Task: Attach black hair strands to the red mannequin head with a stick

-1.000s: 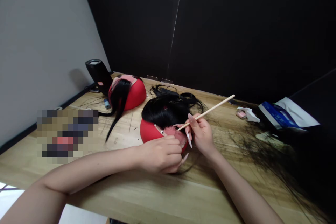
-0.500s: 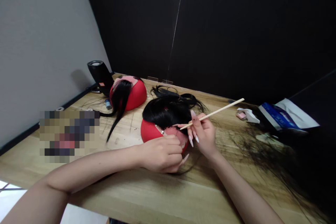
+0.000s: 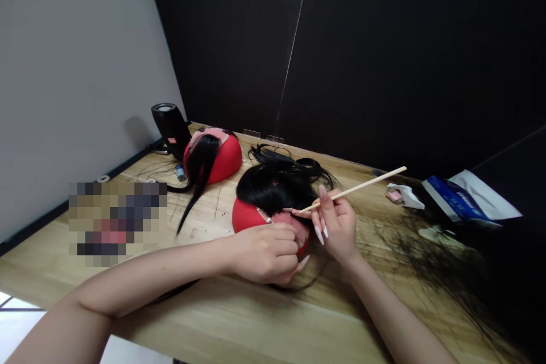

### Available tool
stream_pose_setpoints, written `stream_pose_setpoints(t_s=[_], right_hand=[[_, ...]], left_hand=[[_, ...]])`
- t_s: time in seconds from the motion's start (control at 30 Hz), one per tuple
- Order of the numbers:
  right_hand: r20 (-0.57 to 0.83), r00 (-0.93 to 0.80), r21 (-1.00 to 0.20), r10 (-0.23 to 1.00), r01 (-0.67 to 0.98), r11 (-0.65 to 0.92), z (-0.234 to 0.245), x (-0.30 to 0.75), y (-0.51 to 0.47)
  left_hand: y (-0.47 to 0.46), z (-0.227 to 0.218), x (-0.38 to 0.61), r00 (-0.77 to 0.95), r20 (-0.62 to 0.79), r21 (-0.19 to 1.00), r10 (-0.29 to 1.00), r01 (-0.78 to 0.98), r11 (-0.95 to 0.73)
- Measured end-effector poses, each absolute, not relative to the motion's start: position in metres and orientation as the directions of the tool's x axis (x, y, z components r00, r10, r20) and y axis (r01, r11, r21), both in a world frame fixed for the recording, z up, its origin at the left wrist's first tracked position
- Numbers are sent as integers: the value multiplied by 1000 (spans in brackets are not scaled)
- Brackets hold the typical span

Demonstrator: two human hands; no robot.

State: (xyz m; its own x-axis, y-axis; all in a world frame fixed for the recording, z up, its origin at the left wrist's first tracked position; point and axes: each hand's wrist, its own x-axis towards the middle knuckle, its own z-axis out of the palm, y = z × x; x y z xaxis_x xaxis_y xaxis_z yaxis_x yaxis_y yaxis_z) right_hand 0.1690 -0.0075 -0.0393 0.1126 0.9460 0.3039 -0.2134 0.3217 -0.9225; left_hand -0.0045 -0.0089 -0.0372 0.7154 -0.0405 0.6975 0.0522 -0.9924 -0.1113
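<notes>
A red dome-shaped wig block with black hair on top sits in the middle of the wooden table. My left hand rests curled against the block's near side, its fingers pinched by the pink lace patch; what they grip is hidden. My right hand pinches a thin wooden-handled needle tool, whose tip touches the lace at the hairline.
A second red block with a black hair strand lies further back left, beside a black speaker and a thread spool. Loose black hair spreads over the table's right side, near a blue-white packet and a small white object. A blurred patch is at left.
The wooden tool's free end has dropped a little lower and swung rightward as my right hand shifted. The left hand stays on the block.
</notes>
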Motion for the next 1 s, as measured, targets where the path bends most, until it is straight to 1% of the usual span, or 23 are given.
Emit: stream_pose_setpoints(t_s=[0.17, 0.27, 0.4, 0.63, 0.83, 1.0], right_hand=[[280, 112, -919, 953, -256, 300, -34, 172, -4], [255, 120, -911, 959, -302, 280, -28, 176, -1], [230, 173, -890, 958, -361, 279, -21, 188, 6], [219, 258, -862, 941, -401, 311, -14, 221, 20], [234, 365, -857, 901, -360, 368, -17, 256, 35], [229, 487, -883, 843, -260, 391, -30, 285, 52]], left_hand=[[-8, -34, -7, 708, 702, -138, -72, 36, -990], [-7, -32, -10, 718, 693, -133, -69, 33, -991], [-7, -33, -12, 731, 680, -123, -56, 38, -992], [-7, -34, -13, 735, 676, -119, -62, 26, -993], [-4, -36, -13, 730, 679, -142, -81, 22, -990], [-5, -33, -12, 724, 684, -139, -84, 16, -990]])
